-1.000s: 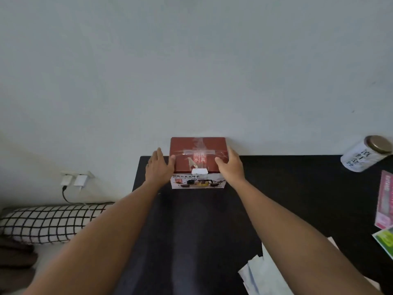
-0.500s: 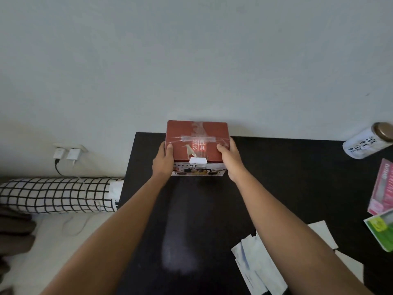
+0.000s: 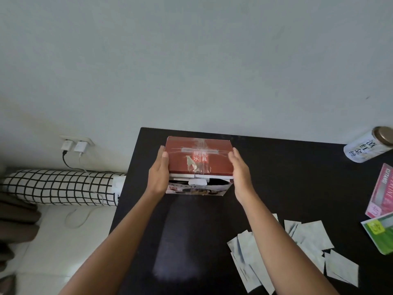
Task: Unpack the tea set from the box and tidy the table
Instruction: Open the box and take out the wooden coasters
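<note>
Left hand (image 3: 158,171), right hand (image 3: 241,172) clasp red box (image 3: 198,160) sides; taped lid shut.

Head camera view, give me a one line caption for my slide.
Both hands, left and right, grip the red tea set box on the black table.

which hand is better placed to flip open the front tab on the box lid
Left, probably. The left hand presses the box side, its thumb near the white tab. The right hand sits at the far side, seemingly just off the box.
</note>
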